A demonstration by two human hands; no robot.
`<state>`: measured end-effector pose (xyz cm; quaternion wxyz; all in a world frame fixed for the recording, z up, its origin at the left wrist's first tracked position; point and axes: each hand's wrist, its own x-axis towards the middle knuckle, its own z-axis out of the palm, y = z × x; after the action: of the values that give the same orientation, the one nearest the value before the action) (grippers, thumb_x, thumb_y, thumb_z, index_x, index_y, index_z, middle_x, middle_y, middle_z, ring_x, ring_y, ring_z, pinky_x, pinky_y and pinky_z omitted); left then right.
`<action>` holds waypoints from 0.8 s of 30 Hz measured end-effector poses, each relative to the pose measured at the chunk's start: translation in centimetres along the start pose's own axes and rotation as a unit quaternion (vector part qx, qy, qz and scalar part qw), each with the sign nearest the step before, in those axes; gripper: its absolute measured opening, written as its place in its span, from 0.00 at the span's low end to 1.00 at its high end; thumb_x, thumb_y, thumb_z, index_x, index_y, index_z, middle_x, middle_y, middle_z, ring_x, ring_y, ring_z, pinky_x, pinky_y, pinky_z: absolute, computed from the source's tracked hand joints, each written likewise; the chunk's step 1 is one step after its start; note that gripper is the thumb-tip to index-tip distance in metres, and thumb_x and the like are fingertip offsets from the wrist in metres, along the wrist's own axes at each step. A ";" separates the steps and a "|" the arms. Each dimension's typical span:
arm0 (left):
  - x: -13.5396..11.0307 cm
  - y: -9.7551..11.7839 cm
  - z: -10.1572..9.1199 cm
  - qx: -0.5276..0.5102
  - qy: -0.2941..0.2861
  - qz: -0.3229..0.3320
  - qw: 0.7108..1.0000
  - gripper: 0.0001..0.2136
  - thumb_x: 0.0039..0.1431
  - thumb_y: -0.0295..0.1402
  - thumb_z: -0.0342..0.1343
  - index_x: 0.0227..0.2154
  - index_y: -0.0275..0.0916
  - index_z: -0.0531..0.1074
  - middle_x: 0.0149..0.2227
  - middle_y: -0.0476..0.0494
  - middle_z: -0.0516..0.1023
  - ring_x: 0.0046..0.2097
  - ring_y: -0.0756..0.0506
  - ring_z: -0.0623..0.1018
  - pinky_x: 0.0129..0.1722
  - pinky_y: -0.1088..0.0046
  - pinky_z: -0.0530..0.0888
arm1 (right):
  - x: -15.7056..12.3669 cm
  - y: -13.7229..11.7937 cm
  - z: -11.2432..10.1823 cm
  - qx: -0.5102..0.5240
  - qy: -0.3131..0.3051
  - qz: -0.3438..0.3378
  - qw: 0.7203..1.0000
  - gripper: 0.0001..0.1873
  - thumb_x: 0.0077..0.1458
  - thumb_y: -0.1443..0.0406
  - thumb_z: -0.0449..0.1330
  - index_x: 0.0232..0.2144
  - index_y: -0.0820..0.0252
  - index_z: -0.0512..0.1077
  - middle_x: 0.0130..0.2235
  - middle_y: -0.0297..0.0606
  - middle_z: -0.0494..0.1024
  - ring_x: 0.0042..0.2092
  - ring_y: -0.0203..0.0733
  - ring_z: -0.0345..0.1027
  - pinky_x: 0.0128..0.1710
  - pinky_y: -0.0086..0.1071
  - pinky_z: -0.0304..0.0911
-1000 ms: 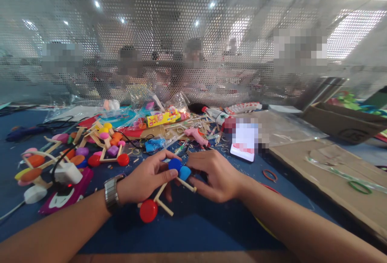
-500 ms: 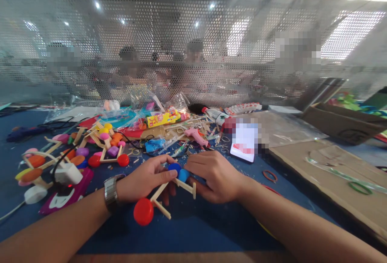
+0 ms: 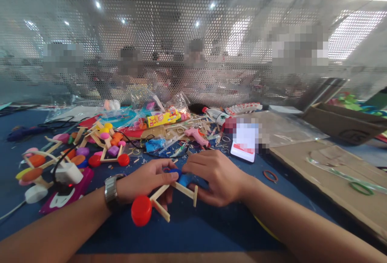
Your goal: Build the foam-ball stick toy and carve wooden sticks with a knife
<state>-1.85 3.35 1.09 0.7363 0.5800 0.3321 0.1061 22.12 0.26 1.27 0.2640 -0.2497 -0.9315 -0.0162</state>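
My left hand (image 3: 143,180) is closed around a small model of wooden sticks (image 3: 161,192), its thumb against a dark blue round piece (image 3: 174,171). A red bottle cap (image 3: 141,210) sits at the model's near left end. Another stick with a short crosspiece (image 3: 195,196) points right. Curled beside the model, my right hand (image 3: 216,178) has its fingers on a light blue, soft-looking piece (image 3: 185,180), which lies against the dark blue one. Fingertips of both hands are partly hidden, and so is the joint between the blue pieces.
Stick models with coloured pieces (image 3: 113,150) stand at left, near a purple power strip (image 3: 68,194) with a white charger (image 3: 69,173). Behind my hands lie a pink glue gun (image 3: 196,137), scraps, packets and a lit phone (image 3: 244,142). Cardboard (image 3: 302,166) covers the right side.
The model has tilted slightly, its red cap shifting a little left. The light blue piece now shows stretched further into my right hand.
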 end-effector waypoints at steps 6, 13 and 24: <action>0.2 -0.2 -0.3 0.004 -0.040 -0.021 0.999 0.29 0.53 0.60 0.66 0.42 0.42 0.64 0.19 0.55 0.76 0.21 0.45 0.81 0.22 0.74 0.72 | 0.0 -0.5 0.3 -0.034 -0.012 -0.015 0.999 0.11 0.62 0.65 0.52 0.39 0.60 0.75 0.33 0.41 0.80 0.30 0.43 0.68 0.30 0.37 0.60; 0.3 -0.3 -0.3 -0.021 -0.072 -0.034 0.997 0.27 0.54 0.59 0.67 0.39 0.40 0.66 0.21 0.54 0.76 0.20 0.46 0.80 0.22 0.73 0.74 | -0.2 -0.4 0.4 -0.019 -0.035 -0.027 0.999 0.08 0.58 0.68 0.55 0.37 0.61 0.74 0.34 0.42 0.80 0.30 0.42 0.69 0.30 0.37 0.59; 0.4 -0.5 -0.7 0.003 -0.078 -0.050 0.996 0.30 0.52 0.62 0.65 0.39 0.39 0.68 0.19 0.50 0.77 0.23 0.42 0.82 0.22 0.73 0.75 | 0.0 -0.6 0.1 0.023 -0.023 -0.026 0.999 0.13 0.62 0.61 0.52 0.41 0.61 0.74 0.33 0.41 0.79 0.30 0.43 0.68 0.29 0.37 0.59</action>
<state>-2.07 3.93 0.45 0.7626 0.5713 0.3026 0.0229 21.75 -0.28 1.28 0.2474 -0.2197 -0.9437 0.0038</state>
